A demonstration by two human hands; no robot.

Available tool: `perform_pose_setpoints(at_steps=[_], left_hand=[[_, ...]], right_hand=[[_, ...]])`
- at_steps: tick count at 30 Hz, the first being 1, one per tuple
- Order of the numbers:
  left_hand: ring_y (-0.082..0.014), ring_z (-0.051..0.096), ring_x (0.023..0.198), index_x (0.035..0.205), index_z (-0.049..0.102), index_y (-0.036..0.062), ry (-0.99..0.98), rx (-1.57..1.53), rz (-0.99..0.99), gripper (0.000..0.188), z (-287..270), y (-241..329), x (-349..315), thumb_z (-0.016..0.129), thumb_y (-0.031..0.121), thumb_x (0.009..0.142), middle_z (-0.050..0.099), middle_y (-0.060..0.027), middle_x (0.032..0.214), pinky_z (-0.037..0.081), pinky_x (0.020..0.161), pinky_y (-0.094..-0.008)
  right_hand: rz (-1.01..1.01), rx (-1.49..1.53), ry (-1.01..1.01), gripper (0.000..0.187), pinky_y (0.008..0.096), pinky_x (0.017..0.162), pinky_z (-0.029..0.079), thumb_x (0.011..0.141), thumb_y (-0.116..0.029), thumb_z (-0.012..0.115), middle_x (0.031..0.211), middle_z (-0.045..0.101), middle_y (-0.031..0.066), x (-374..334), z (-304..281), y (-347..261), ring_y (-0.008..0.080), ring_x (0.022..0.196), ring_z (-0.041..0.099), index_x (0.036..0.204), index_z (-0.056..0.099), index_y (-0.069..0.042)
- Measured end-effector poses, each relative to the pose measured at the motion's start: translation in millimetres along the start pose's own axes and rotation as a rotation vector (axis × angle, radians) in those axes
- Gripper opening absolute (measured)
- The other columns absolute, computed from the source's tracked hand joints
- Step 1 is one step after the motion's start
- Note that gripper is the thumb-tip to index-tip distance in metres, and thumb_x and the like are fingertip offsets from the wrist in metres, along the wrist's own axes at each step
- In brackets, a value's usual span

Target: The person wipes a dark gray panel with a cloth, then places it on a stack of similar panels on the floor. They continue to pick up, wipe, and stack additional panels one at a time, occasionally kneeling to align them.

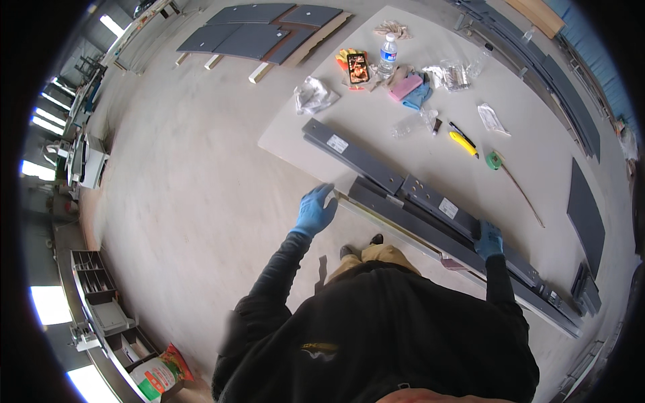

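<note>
Long dark grey boards lie side by side along the near edge of the white table. My left hand (314,209), in a blue glove, is off the table edge, fingers stretched out with nothing in them. It is nearest the left end of the front grey board (396,209). My right hand (489,240), gloved in blue too, is closed over a grey board (433,201) with a white label and several small holes; its fingertips are partly hidden. Farther left lies another labelled grey board (353,153), its end close to the one under my right hand.
On the white table (282,131) are a yellow utility knife (463,143), a black pen (462,132), a green tape roll (494,160) by a thin rod, a water bottle (388,55), a phone (358,68) and cloths (408,87). Grey panels (252,37) rest on wooden blocks beyond.
</note>
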State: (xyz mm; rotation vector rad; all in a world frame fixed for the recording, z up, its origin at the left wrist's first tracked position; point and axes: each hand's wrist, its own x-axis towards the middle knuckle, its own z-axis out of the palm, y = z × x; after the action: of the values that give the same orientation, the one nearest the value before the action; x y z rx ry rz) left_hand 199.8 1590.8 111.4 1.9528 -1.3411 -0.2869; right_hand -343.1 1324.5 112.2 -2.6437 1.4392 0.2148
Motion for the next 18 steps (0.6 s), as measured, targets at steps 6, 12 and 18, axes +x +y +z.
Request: perform_pose_setpoints(at_steps=[6,12,18], left_hand=[[-0.0407,0.049,0.142,0.149,0.054,0.0043,-0.186,0.4,0.269,0.075,-7.4,11.8,132.6,0.078,0.03,0.082,0.056,-0.0195,0.148,0.037,0.12,-0.0517],[-0.0362,0.039,0.151,0.157,0.041,0.0048,-0.533,0.64,0.503,0.096,1.5,9.4,196.0,0.083,0.037,0.077,0.046,-0.0165,0.158,0.03,0.125,-0.0497],[-0.0311,0.048,0.142,0.154,0.044,0.0077,-0.648,0.645,0.602,0.09,29.7,-16.3,228.6,0.081,0.033,0.076,0.053,-0.0107,0.149,0.032,0.122,-0.0466]], right_hand=[[0.035,0.0,0.024,0.065,0.0497,0.114,0.041,0.074,-0.014,0.076,0.134,0.064,0.0195,-0.1,9.4,3.6,0.04,0.127,0.058,0.136,0.058,-0.007],[0.046,0.076,-0.016,0.058,0.0507,0.11,0.043,0.074,-0.014,0.074,0.13,0.065,0.0191,4.9,6.9,1.2,0.0406,0.122,0.06,0.13,0.06,-0.005],[0.078,-0.053,0.041,0.073,0.0506,0.116,0.039,0.07,-0.015,0.079,0.145,0.057,0.021,2.8,-13.8,-21.5,0.0399,0.136,0.053,0.139,0.057,-0.006]])
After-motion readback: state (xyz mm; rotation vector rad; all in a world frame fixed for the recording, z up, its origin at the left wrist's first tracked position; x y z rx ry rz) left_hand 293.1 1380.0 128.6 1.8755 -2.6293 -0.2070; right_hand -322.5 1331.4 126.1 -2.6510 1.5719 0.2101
